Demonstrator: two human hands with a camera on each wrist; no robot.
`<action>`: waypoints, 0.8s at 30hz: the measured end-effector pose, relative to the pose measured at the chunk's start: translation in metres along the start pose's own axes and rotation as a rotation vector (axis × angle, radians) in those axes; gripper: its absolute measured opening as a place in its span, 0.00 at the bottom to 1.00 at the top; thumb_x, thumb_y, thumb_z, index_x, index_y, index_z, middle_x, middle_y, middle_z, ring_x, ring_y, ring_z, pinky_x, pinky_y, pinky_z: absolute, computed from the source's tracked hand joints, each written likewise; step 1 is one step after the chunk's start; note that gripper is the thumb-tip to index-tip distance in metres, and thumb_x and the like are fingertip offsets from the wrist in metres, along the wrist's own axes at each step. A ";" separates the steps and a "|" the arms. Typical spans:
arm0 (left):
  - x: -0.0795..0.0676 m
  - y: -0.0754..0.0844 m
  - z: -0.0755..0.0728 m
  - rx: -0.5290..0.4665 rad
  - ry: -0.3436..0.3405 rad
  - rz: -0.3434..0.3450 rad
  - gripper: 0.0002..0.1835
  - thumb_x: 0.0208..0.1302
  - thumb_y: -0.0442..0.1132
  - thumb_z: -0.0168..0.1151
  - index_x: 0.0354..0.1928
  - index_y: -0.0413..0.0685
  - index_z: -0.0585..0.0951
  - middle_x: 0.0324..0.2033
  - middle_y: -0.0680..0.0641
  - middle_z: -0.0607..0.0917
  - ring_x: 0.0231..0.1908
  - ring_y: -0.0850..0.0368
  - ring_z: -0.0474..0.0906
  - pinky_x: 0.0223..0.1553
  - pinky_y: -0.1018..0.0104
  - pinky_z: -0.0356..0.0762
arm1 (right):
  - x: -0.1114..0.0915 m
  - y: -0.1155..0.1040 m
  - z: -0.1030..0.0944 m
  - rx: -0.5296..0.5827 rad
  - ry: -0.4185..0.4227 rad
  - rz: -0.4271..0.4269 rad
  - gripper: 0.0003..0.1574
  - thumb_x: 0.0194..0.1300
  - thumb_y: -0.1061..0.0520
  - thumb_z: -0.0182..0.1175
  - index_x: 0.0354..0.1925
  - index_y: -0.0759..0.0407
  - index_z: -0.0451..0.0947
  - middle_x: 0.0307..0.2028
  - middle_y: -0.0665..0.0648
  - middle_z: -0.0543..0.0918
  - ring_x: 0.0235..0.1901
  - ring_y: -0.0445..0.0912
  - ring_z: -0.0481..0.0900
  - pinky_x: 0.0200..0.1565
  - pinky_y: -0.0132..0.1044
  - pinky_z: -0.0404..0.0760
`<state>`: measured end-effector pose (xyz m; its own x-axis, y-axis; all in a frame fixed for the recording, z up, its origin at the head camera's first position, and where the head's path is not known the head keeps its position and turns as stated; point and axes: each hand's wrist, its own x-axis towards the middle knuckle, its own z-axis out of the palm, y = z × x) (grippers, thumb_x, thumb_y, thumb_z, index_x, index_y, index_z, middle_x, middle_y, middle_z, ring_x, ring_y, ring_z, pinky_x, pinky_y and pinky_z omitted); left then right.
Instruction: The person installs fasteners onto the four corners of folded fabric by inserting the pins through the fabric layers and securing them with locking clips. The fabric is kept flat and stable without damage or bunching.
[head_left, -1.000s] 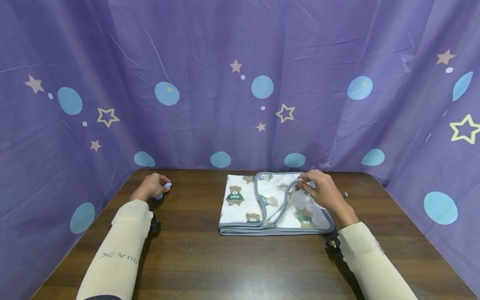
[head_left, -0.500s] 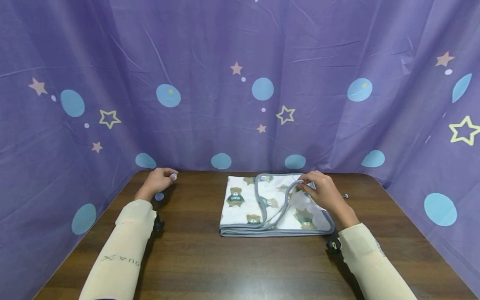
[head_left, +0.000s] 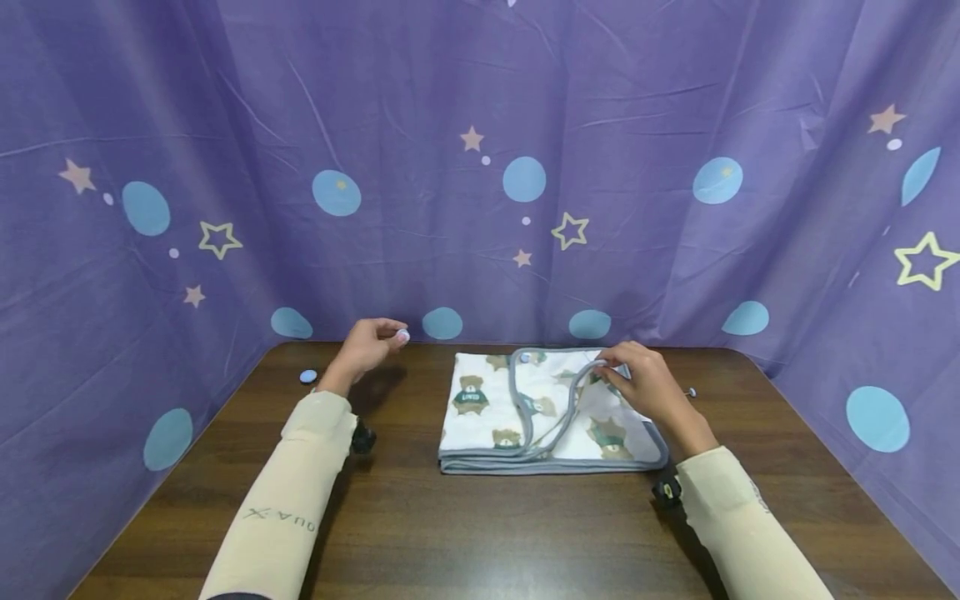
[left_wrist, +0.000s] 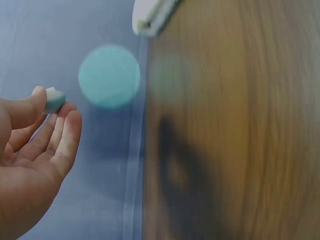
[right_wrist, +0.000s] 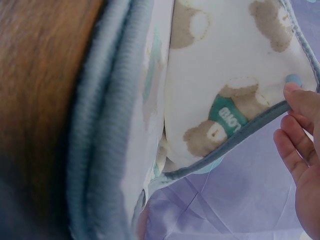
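Note:
My left hand is raised over the back left of the table. Between its thumb and fingers it pinches a small round light-blue cap, white on one side. A folded white blanket with brown bears and grey binding lies right of centre. My right hand grips the bound edge of its upper layer and holds that flap lifted and curled back. A blue round piece shows on the flap right at the right thumb. Another blue round piece sits near the blanket's back edge.
A blue disc lies on the brown wooden table behind the left wrist. A small pin-like piece with a blue head lies right of the right hand. A purple curtain hangs along the table's back and sides.
My left hand has lifted the blue cap from the table's left side and carried it right, towards the blanket. My right hand and the flap have stayed in place.

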<state>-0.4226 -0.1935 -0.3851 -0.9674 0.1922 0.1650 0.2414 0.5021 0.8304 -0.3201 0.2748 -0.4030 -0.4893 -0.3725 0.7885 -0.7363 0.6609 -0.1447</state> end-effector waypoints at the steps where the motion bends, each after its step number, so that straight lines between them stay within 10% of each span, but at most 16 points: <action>1: 0.002 0.003 0.006 -0.023 -0.004 0.003 0.18 0.76 0.38 0.60 0.61 0.35 0.80 0.53 0.33 0.84 0.54 0.36 0.81 0.59 0.41 0.77 | 0.000 0.000 0.000 0.002 0.001 -0.003 0.17 0.48 0.71 0.78 0.36 0.60 0.86 0.30 0.51 0.85 0.33 0.46 0.82 0.36 0.40 0.81; 24: 0.015 0.075 0.120 -0.172 -0.171 0.072 0.15 0.70 0.33 0.66 0.56 0.39 0.84 0.48 0.41 0.86 0.49 0.47 0.82 0.58 0.46 0.79 | 0.001 0.001 -0.002 0.022 0.004 -0.017 0.17 0.49 0.71 0.78 0.37 0.60 0.86 0.30 0.51 0.86 0.33 0.46 0.82 0.40 0.31 0.79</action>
<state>-0.4093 -0.0516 -0.3847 -0.9174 0.3699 0.1467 0.2786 0.3339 0.9005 -0.3205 0.2760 -0.4012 -0.4752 -0.3808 0.7932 -0.7543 0.6405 -0.1444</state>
